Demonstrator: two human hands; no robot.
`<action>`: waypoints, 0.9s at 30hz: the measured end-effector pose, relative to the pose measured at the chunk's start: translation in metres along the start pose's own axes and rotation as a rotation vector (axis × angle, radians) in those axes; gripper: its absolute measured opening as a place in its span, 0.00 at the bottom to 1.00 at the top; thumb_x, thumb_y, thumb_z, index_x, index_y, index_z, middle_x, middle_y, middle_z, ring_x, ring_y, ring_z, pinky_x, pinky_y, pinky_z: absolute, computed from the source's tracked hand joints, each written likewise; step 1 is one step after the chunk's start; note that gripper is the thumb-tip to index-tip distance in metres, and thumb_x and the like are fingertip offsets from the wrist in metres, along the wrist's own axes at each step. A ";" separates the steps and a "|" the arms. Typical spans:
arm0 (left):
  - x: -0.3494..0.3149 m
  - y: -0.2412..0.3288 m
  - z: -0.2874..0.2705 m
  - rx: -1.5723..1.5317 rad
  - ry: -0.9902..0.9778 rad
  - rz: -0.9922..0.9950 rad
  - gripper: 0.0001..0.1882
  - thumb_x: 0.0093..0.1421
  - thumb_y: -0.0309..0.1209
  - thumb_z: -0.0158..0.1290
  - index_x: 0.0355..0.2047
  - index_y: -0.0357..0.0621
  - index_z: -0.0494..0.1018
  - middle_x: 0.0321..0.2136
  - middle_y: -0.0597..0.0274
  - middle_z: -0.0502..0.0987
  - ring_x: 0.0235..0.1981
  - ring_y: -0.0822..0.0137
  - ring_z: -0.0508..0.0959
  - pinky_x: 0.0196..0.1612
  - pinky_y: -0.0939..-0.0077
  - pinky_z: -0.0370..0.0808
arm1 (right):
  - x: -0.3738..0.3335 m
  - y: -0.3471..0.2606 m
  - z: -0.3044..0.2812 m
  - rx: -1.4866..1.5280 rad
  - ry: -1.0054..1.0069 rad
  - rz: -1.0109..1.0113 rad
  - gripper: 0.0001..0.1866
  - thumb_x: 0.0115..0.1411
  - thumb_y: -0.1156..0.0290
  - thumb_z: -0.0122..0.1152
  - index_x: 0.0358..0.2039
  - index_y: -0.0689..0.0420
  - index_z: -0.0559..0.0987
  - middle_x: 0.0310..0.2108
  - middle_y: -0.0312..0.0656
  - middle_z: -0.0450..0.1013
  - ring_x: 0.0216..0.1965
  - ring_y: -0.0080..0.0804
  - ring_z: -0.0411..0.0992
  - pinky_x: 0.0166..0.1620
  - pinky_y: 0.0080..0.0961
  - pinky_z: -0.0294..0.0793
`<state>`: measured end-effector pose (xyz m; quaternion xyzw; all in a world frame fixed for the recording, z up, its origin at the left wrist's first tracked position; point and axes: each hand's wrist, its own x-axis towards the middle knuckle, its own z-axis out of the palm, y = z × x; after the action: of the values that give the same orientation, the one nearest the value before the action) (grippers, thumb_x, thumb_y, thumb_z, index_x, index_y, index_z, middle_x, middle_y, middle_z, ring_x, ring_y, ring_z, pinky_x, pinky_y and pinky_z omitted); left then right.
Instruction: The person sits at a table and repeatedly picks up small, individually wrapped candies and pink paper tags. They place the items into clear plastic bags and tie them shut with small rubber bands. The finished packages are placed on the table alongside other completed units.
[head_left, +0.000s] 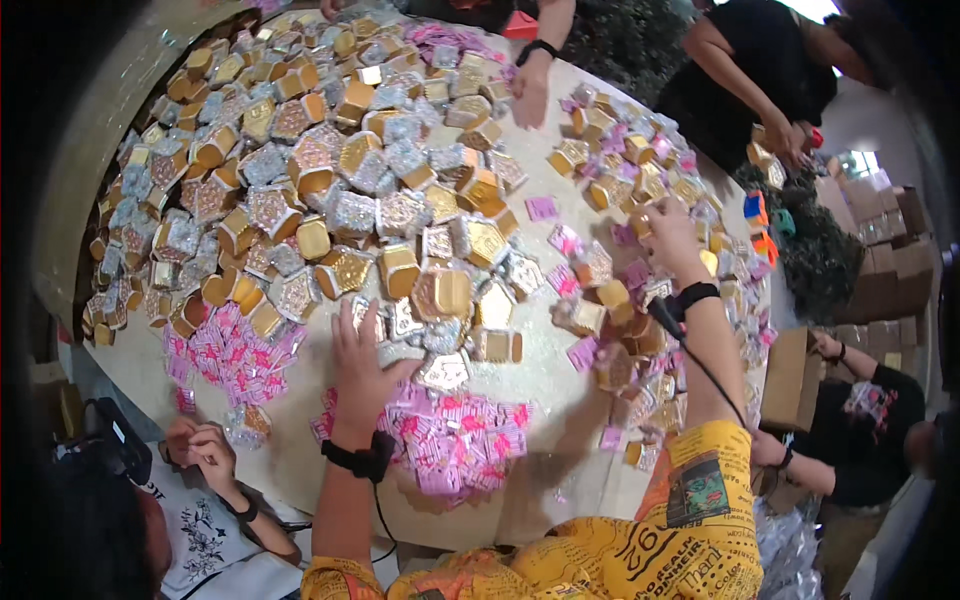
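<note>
My left hand (362,375) lies with its fingers spread at the near edge of a big heap of small gold-and-silver decorated boxes (335,160), many of them house-shaped and glittery. Beside its thumb is a white-and-gold house-shaped piece (443,372). Just below that hand spreads a pile of pink printed packets (455,440). Over on the right, my right hand (672,238) reaches into a second group of boxes mixed with pink packets (640,268). Its fingers are curled, and what they hold is too small to make out.
Another pink packet pile (232,355) lies at left. A co-worker's hands (205,450) are at the lower left edge, another person's hand (530,90) rests at the far side. More people stand right, one by a cardboard box (790,380). A cable (712,375) hangs along my right forearm.
</note>
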<state>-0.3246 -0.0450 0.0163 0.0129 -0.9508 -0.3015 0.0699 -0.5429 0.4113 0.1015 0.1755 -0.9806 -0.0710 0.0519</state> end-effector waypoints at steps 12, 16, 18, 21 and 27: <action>-0.021 0.035 -0.031 -0.032 0.008 -0.001 0.49 0.43 0.46 0.65 0.63 0.48 0.55 0.64 0.37 0.47 0.63 0.34 0.47 0.63 0.46 0.47 | -0.089 -0.111 0.021 -0.137 -0.465 -0.443 0.09 0.55 0.63 0.52 0.37 0.43 0.77 0.46 0.40 0.70 0.55 0.41 0.63 0.54 0.48 0.62; -0.054 0.059 -0.046 -0.019 -0.063 0.018 0.47 0.46 0.47 0.63 0.63 0.46 0.54 0.63 0.35 0.49 0.64 0.34 0.47 0.63 0.46 0.46 | -0.132 -0.063 -0.005 -0.312 -0.084 -0.315 0.14 0.56 0.61 0.52 0.44 0.38 0.75 0.46 0.39 0.70 0.52 0.44 0.66 0.50 0.51 0.65; -0.071 0.078 -0.048 -0.029 -0.105 0.088 0.45 0.46 0.46 0.63 0.61 0.45 0.57 0.62 0.35 0.51 0.63 0.35 0.48 0.62 0.45 0.48 | -0.146 -0.057 -0.035 -0.330 -0.249 -0.189 0.19 0.58 0.61 0.51 0.51 0.35 0.72 0.53 0.41 0.66 0.56 0.47 0.63 0.54 0.55 0.61; -0.106 0.095 -0.034 -0.049 -0.157 0.268 0.41 0.45 0.42 0.64 0.58 0.43 0.62 0.60 0.36 0.55 0.62 0.35 0.51 0.63 0.46 0.50 | -0.174 -0.033 -0.042 -0.388 -0.309 -0.083 0.28 0.52 0.61 0.60 0.55 0.34 0.68 0.57 0.42 0.62 0.59 0.49 0.59 0.57 0.57 0.57; -0.168 0.147 -0.018 -0.124 -0.524 0.422 0.43 0.41 0.40 0.67 0.57 0.43 0.62 0.61 0.39 0.54 0.63 0.38 0.51 0.63 0.48 0.50 | -0.257 -0.048 -0.096 0.086 0.026 0.097 0.26 0.48 0.66 0.63 0.51 0.46 0.72 0.47 0.48 0.69 0.52 0.46 0.66 0.49 0.49 0.65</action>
<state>-0.1535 0.0762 0.0949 -0.2665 -0.8980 -0.3307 -0.1153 -0.2748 0.4459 0.1689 0.1309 -0.9893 -0.0238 0.0605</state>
